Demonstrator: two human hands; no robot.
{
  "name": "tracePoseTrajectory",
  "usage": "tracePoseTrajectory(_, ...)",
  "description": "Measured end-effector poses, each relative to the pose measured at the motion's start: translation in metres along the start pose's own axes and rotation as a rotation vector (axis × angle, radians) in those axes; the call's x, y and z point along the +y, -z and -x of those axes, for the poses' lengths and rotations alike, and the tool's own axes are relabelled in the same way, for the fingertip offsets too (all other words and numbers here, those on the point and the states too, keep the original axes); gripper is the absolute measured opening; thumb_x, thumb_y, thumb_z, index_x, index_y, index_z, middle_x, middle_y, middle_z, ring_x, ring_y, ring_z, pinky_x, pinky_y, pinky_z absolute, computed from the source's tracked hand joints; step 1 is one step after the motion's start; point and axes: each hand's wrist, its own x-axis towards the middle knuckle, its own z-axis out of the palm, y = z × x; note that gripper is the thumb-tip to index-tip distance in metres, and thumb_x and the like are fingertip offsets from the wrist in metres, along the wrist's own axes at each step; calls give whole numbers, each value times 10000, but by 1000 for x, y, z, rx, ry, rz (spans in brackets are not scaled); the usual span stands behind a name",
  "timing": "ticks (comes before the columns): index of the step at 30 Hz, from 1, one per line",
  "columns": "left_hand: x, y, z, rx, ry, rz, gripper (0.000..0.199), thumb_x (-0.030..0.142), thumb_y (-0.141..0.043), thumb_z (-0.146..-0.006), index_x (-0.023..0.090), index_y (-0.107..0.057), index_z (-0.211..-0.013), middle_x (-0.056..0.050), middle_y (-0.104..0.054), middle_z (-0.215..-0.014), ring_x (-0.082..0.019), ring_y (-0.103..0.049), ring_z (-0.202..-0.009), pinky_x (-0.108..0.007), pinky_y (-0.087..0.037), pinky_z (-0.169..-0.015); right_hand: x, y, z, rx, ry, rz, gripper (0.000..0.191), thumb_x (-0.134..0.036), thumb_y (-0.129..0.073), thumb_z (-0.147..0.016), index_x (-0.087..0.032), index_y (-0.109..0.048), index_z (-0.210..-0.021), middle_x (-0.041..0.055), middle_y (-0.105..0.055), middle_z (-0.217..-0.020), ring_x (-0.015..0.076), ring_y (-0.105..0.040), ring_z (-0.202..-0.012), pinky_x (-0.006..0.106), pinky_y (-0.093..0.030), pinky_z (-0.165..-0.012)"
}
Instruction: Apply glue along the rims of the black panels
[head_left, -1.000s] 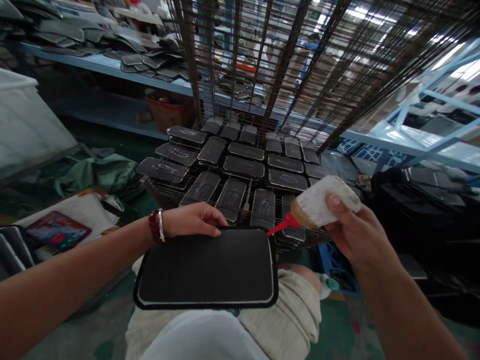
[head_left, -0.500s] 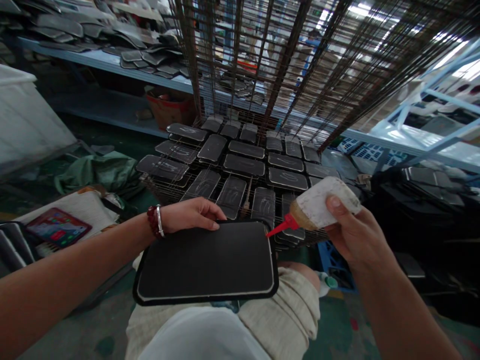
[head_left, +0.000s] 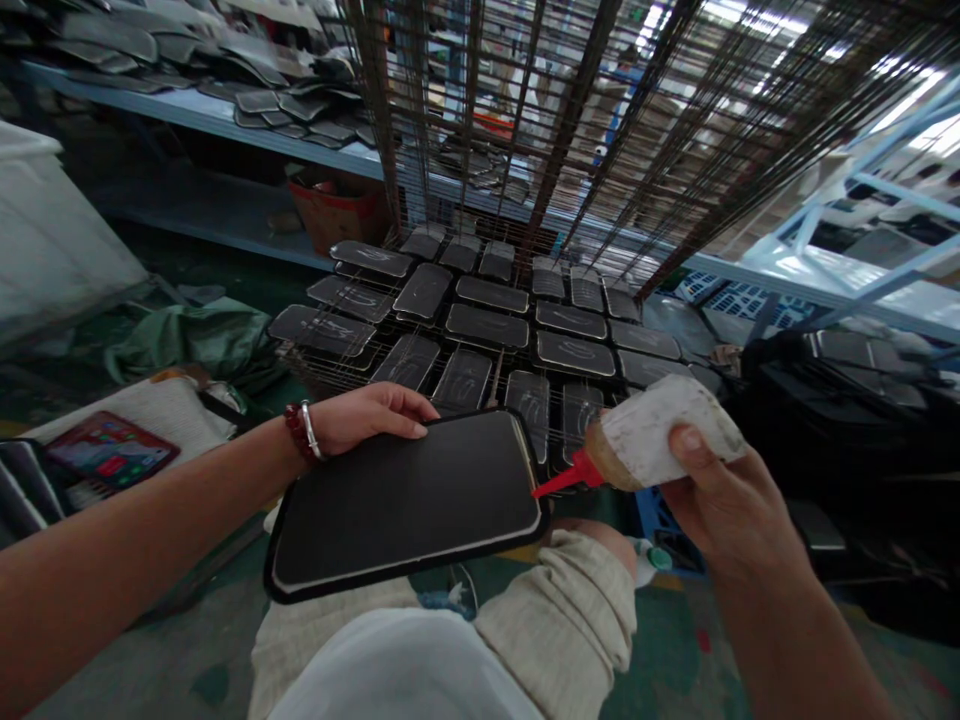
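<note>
My left hand (head_left: 379,418) grips the far edge of a black rounded panel (head_left: 409,505), thumb on top and fingers partly hidden under it. A pale line of glue runs along the panel's border. Above my lap, the panel lies tilted, its right end raised. My right hand (head_left: 720,490) is wrapped round a whitish glue bottle (head_left: 660,432), held on its side. The bottle's red nozzle (head_left: 566,477) points left, its tip at the panel's right edge on the border line.
Ahead, a wire rack (head_left: 480,365) carries several black panels (head_left: 487,326) with glue marks. Tall wire grids (head_left: 555,130) rise behind it. A phone (head_left: 112,450) lies on a pale surface at left. Black bags (head_left: 825,430) sit at right, with a bottle (head_left: 651,560) near my knee.
The nozzle tip has moved down along the panel's right edge, towards me. The panel has turned so that its right end sits higher. Both hands keep their hold.
</note>
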Motion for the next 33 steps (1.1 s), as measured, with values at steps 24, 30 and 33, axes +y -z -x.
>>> tracePoseTrajectory(24,-35,-13,-14,215,-55,406,244,122,-757,-659,123,-626,-865,-59,-698,-774,-155,-661,-623,-256,-541,-597,42,-17,17,506,-83,-174,307,-373,-780,-791,-176,-680,-1004,54,-683,-1038,182,-664,-923,242,-577,-773)
tracePoseTrajectory(30,-38,-11,-16,241,-47,430,230,96,-742,-660,120,-625,-857,-55,-695,-763,-150,-658,-614,-252,-541,-591,52,-27,26,483,-79,-222,313,-343,-796,-773,-179,-675,-1010,56,-692,-1009,196,-671,-905,284,-591,-771)
tracePoseTrajectory(33,-42,-8,-18,232,-57,456,226,92,-736,-668,121,-623,-862,-54,-693,-760,-151,-659,-613,-258,-544,-597,57,-31,33,461,-110,-212,286,-347,-787,-781,-180,-678,-985,53,-701,-959,197,-681,-848,289,-593,-756)
